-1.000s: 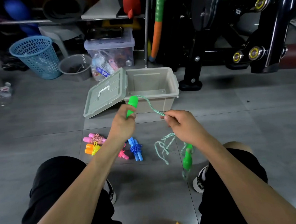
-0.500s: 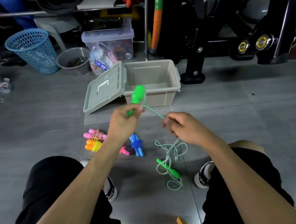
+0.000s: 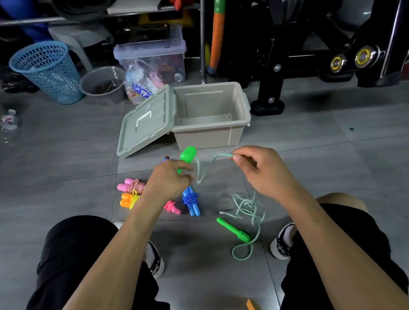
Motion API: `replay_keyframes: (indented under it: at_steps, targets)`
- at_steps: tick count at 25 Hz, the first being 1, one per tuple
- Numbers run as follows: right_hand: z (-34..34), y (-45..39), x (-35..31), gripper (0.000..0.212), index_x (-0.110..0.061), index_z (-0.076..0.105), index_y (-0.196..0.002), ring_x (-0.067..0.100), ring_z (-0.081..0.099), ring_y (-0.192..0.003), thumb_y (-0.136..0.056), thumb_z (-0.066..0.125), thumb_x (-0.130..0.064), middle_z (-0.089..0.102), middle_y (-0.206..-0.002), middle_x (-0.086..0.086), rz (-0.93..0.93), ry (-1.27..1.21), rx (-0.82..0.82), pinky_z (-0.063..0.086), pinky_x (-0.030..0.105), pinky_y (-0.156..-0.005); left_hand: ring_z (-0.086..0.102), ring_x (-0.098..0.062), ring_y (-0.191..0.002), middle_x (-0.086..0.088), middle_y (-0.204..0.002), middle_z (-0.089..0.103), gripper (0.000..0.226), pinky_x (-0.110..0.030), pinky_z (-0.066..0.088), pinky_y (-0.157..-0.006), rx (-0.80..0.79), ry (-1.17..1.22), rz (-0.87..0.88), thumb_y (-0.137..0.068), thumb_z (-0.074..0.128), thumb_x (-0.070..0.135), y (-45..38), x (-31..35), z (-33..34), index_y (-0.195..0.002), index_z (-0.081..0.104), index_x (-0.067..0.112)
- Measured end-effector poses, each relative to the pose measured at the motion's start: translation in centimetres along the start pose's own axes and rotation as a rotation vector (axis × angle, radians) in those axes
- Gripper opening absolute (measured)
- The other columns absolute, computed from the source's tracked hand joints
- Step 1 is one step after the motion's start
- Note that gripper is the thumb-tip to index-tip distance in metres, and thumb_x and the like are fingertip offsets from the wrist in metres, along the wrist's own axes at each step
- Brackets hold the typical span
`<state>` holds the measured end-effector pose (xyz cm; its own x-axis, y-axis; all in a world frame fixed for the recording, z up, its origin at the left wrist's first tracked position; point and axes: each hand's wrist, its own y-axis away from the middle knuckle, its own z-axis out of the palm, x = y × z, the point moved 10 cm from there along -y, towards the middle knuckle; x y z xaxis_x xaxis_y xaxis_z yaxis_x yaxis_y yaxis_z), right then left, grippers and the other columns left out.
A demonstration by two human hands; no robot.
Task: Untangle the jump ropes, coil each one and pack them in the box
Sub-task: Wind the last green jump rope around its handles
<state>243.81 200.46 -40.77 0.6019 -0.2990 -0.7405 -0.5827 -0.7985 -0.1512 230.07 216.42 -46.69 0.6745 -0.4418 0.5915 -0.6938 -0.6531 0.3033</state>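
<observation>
My left hand (image 3: 170, 180) grips one green handle (image 3: 187, 157) of the green jump rope. My right hand (image 3: 261, 169) pinches the pale green cord (image 3: 213, 160) a short way along it. The cord sags between my hands, then drops to a loose tangle (image 3: 247, 207) on the floor. The other green handle (image 3: 233, 230) lies on the tiles beside that tangle. Coiled pink (image 3: 131, 186), orange (image 3: 127, 199) and blue (image 3: 191, 201) ropes lie under my left hand. The beige box (image 3: 212, 133) stands open behind, its lid (image 3: 147, 121) leaning on its left side.
A small pink piece (image 3: 172, 207) lies by the blue rope. A blue basket (image 3: 48, 70), grey bowl (image 3: 102, 83) and clear storage bin (image 3: 150, 63) stand at the back left. Black gym equipment (image 3: 311, 42) fills the back right. My knees and shoes frame the floor area.
My right hand has slid further along the cord and moved right and up. The loose handle, hanging a second ago, now lies on the floor. The left hand lowered slightly.
</observation>
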Motion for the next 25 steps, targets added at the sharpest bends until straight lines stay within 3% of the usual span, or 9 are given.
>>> replay_keyframes:
  at_steps: [3,7,9,12,14,16,19,22,25]
  targets:
    - [2.3,0.3,-0.1,0.016,-0.012,0.072,-0.093,0.014,0.056,-0.074,-0.096,0.057,-0.017,0.065,-0.080,0.000,-0.031,0.140,-0.179,0.045,0.029,-0.070,0.060,-0.009,-0.089,0.004,-0.101,0.066,0.023,-0.006,0.036,-0.075,0.066,0.124,0.260,-0.087,0.068,0.024,1.2,3.1,-1.2,-0.109,0.071,0.032]
    - [3.5,0.7,-0.9,0.015,-0.018,0.070,-0.087,0.006,0.048,-0.057,-0.095,0.058,-0.021,0.054,-0.061,-0.013,-0.069,0.035,-0.245,0.032,0.017,-0.052,0.055,-0.003,-0.083,0.011,-0.085,0.060,0.016,-0.012,0.037,-0.076,-0.008,0.140,0.445,-0.086,0.070,0.029,2.9,6.2,0.7,-0.101,0.075,0.026]
    - [3.7,0.7,-0.3,0.018,-0.024,0.066,-0.082,0.008,0.046,-0.051,-0.096,0.055,-0.024,0.054,-0.058,-0.011,-0.005,-0.022,-0.238,0.033,0.020,-0.048,0.055,-0.004,-0.080,0.008,-0.083,0.062,0.009,-0.014,0.038,-0.075,0.086,0.184,0.414,-0.087,0.070,0.025,2.5,6.1,0.1,-0.092,0.076,0.023]
    - [4.5,0.8,2.0,0.025,-0.030,0.063,-0.081,0.011,0.061,-0.060,-0.100,0.048,-0.021,0.062,-0.066,-0.008,0.179,-0.088,-0.289,0.048,0.029,-0.057,0.058,-0.001,-0.072,0.012,-0.080,0.067,0.013,-0.011,0.043,-0.071,0.267,0.483,0.301,-0.088,0.068,0.017,1.8,4.7,-2.8,-0.082,0.073,0.026]
    - [5.5,1.4,3.6,0.027,-0.026,0.062,-0.082,0.007,0.065,-0.070,-0.102,0.045,-0.019,0.066,-0.076,-0.007,0.282,-0.049,-0.410,0.051,0.029,-0.068,0.052,0.001,-0.054,0.018,-0.062,0.063,0.019,-0.010,0.042,-0.054,0.318,0.724,0.204,-0.091,0.065,0.015,1.5,3.4,-4.0,-0.078,0.071,0.028]
    - [6.0,1.9,4.8,0.027,-0.024,0.061,-0.081,0.012,0.066,-0.079,-0.102,0.044,-0.019,0.067,-0.082,-0.006,0.332,0.094,-0.499,0.050,0.028,-0.069,0.041,-0.002,-0.040,0.017,-0.047,0.053,0.018,-0.012,0.035,-0.038,0.312,0.813,0.062,-0.092,0.063,0.016,1.1,1.6,-3.8,-0.078,0.072,0.025]
    - [4.1,0.9,3.4,0.032,-0.032,0.059,-0.075,0.016,0.062,-0.069,-0.100,0.045,-0.018,0.065,-0.078,-0.010,0.243,0.029,-0.291,0.044,0.023,-0.056,0.051,-0.003,-0.045,0.005,-0.067,0.066,0.013,-0.012,0.040,-0.043,0.166,0.427,-0.170,-0.090,0.063,0.016,0.3,-1.2,-1.9,-0.082,0.073,0.020]
    - [0.7,-0.1,1.9,0.028,-0.042,0.065,-0.084,0.022,0.051,-0.059,-0.099,0.051,-0.024,0.058,-0.065,0.000,0.147,-0.241,0.005,0.042,0.030,-0.054,0.062,-0.020,-0.083,-0.003,-0.102,0.068,0.016,-0.025,0.050,-0.073,-0.071,-0.099,-0.270,-0.088,0.059,0.020,0.6,-2.8,0.6,-0.097,0.071,0.017]
    - [1.0,0.0,1.1,0.024,-0.035,0.068,-0.086,0.008,0.045,-0.055,-0.098,0.053,-0.021,0.061,-0.065,-0.003,0.119,-0.263,-0.015,0.038,0.028,-0.055,0.061,-0.015,-0.089,0.003,-0.103,0.067,0.013,-0.020,0.041,-0.077,-0.089,0.024,-0.068,-0.085,0.067,0.019,1.1,-0.1,1.1,-0.096,0.072,0.024]
